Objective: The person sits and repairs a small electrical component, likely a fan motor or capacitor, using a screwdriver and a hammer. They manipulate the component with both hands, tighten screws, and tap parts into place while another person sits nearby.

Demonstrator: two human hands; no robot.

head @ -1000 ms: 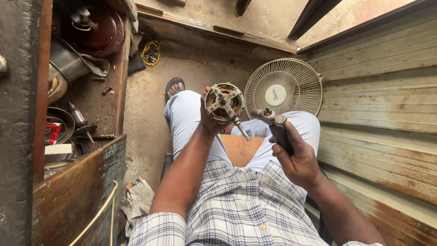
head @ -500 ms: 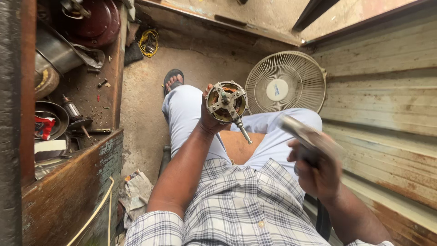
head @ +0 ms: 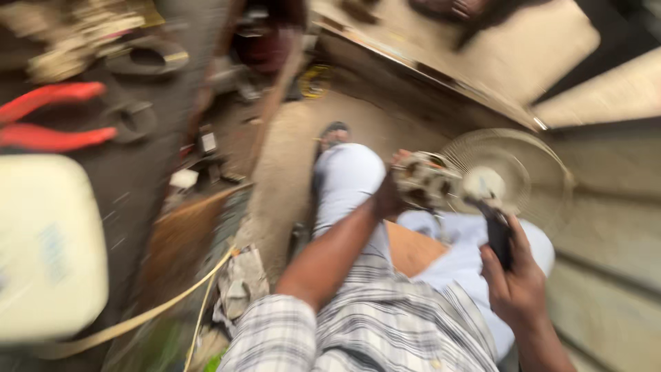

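The view is blurred by motion. My left hand [head: 387, 198] grips a round metal fan motor [head: 425, 180] held up over my knees. My right hand [head: 518, 284] is closed on a dark-handled tool [head: 497, 233], whose pale tip reaches up to the right side of the motor. Both hands hover above my lap in light trousers and a checked shirt. A wooden board [head: 412, 248] lies between my legs.
A round fan grille [head: 525, 178] lies on the floor behind the motor. A cluttered workbench at left carries red-handled pliers [head: 48, 127] and metal parts. A cream box [head: 48, 248] fills the near left. A sandalled foot [head: 334, 134] rests on the floor.
The camera has swung left and down, bringing the workbench close. My right hand brought the tool from beside my lap up against the motor. My left hand still holds the motor.
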